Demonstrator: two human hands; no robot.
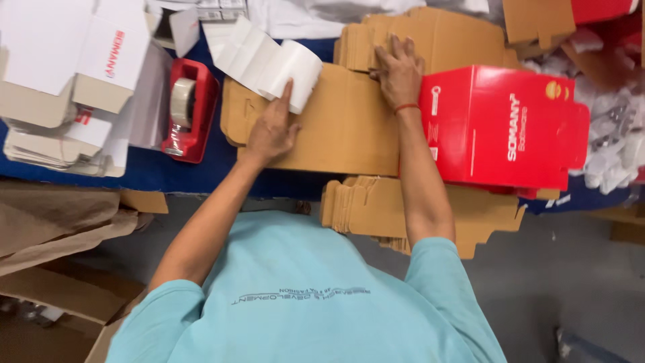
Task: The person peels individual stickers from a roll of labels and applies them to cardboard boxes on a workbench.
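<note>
The left hand [272, 128] lies on a flat brown cardboard blank [336, 131] in the middle of the blue worktop [201, 165]. Its index finger is stretched out to touch the white paper roll [285, 67] at its 12 o'clock. The other fingers are loosely curled and its grip closes on nothing.

The right hand [398, 70] lies palm down, fingers spread, on a stack of brown blanks [450, 33] at the blank's 1 o'clock. Its grip is apart and only presses.

A red printed box [504, 128] stands at the blank's 3 o'clock, just beside the right forearm and overlapping the blank's edge. A red tape dispenser [190, 107] sits at 9 o'clock. Flat white carton blanks [60, 67] are piled further out at 10 o'clock. A second stack of brown blanks [376, 208] hangs over the near worktop edge at 6 o'clock.

The brown blank looks light and stiff across its panels, though it would probably fold along its creases and tabs. It seems best held with both hands at opposite long edges, away from the cut-outs, since a one-corner hold could let it sag or bend. Its surface is matte, so it is unlikely to slip.

The paper roll looks light and soft, with a loose tail trailing towards 11 o'clock. It would probably unwind if lifted by that end, so it is best held around its body.
</note>
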